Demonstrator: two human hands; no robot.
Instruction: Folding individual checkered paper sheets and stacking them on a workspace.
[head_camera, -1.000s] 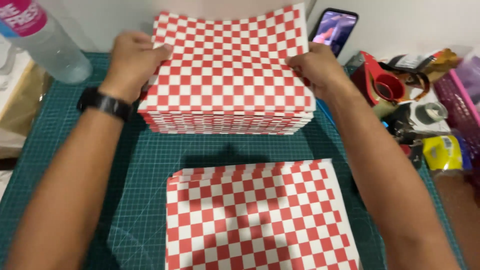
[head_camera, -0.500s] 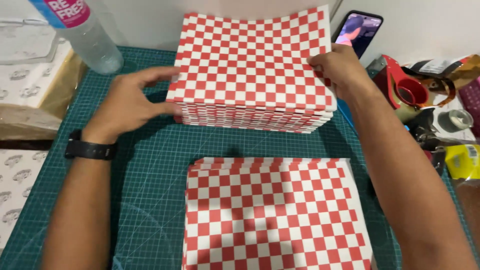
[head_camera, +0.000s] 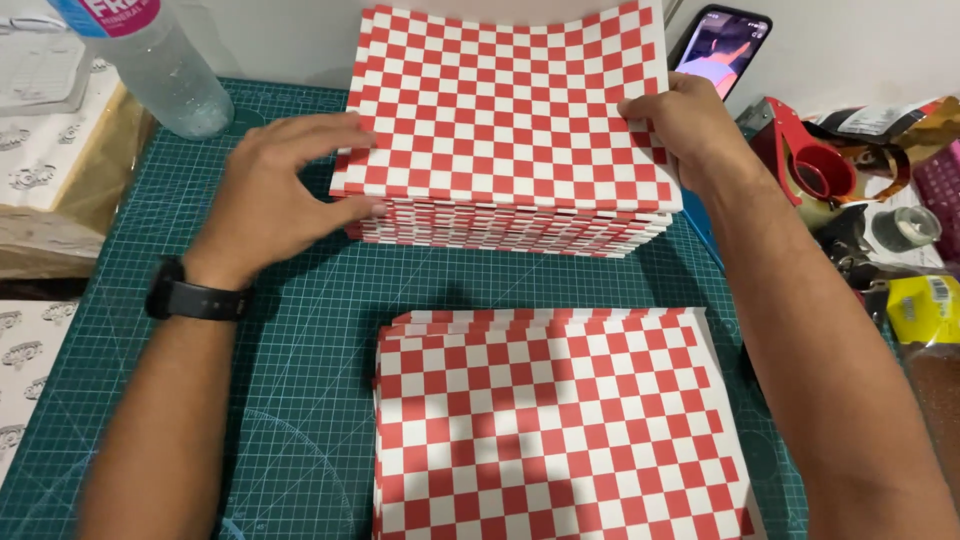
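Note:
A thick stack of red-and-white checkered paper sheets (head_camera: 510, 120) lies at the far side of a green cutting mat (head_camera: 300, 330). My left hand (head_camera: 275, 195), with a black watch on the wrist, has its fingers spread on the stack's left edge and thumb against its side. My right hand (head_camera: 685, 125) pinches the right edge of the top sheets, which lift slightly. A lower pile of the same checkered sheets (head_camera: 560, 420) lies nearer to me on the mat.
A clear plastic water bottle (head_camera: 160, 65) lies at the far left. A phone (head_camera: 720, 45) leans behind the stack. A red tape dispenser (head_camera: 815, 165), tape roll (head_camera: 900, 228) and yellow packet (head_camera: 925, 305) crowd the right edge. Printed paper bags (head_camera: 40, 160) sit left.
My left hand has slid from the stack's top-left corner down to its left side, fingers now spread. The view shifted so the stack sits more central. My right hand stays on the right edge.

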